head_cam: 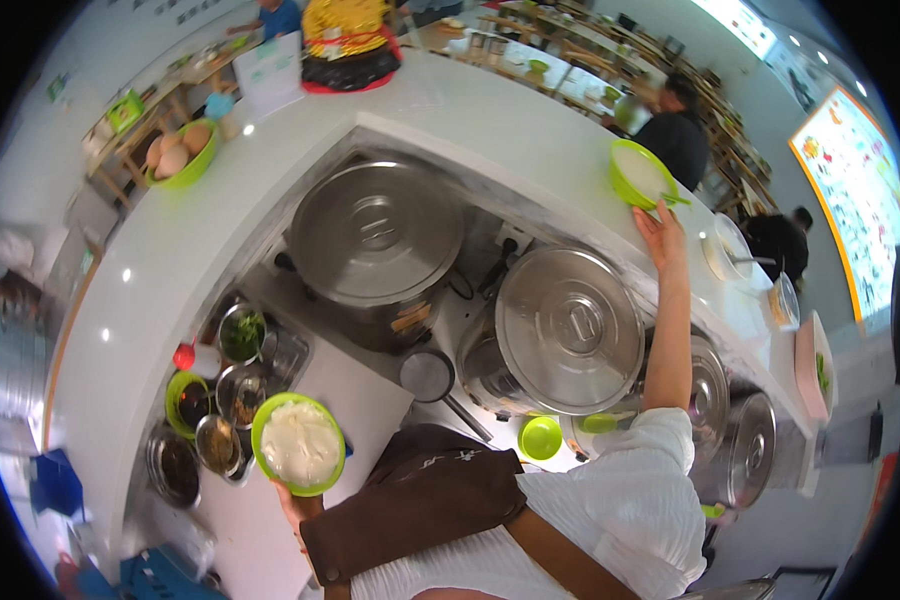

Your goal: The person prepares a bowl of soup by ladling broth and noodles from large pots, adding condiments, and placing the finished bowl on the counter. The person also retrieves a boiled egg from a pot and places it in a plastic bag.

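In my left hand [300, 508], low in front of me, is a green bowl [336, 457] filled with soft white food that looks like tofu pudding [301, 444]. My right arm stretches out to the raised white counter, where my right hand [661, 236] touches the near rim of another green bowl [624, 184]. Whitish liquid [640, 171] fills that bowl, and a green spoon handle [676, 199] sticks out over its edge. Whether my right fingers bear its weight or only rest against it, I cannot tell.
Large lidded steel pots [570, 330] stand below the counter [487, 105]. A long-handled pan [427, 375] lies between them. Condiment bowls [241, 334] cluster at left. A bowl of eggs [195, 169] sits on the counter. Beyond it, a person in black [667, 135] is at the dining tables.
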The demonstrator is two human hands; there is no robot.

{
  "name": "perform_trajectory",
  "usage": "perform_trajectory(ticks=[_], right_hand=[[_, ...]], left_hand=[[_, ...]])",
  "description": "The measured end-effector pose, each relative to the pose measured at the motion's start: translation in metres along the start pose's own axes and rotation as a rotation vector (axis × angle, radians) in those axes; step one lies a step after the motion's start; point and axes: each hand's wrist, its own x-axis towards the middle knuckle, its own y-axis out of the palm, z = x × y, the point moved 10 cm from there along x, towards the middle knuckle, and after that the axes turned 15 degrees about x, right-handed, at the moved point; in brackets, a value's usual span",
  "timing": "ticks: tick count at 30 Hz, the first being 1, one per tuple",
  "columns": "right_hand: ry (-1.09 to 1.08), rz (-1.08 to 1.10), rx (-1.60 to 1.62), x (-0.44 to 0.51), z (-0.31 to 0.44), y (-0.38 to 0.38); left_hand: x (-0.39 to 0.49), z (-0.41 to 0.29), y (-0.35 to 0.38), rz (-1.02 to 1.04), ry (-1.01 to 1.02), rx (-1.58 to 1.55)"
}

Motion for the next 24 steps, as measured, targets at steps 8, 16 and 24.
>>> perform_trajectory(ticks=[8, 16, 24], right_hand=[[-0.074, -0.079, -0.053, 0.001, 0.015, -0.055], [-0.182, 0.399, -0.384, -0.183, -0.131, 0.195], [0.289, 1.298, -0.567, -0.425, -0.395, 0.299]], left_hand=[[-0.015, 0.001, -0.021, -0.082, -0.021, -0.04], [-0.052, -0.002, -0.073, -0.188, 0.064, -0.148], [-0.09, 0.005, -0.145, -0.375, 0.04, -0.15]])
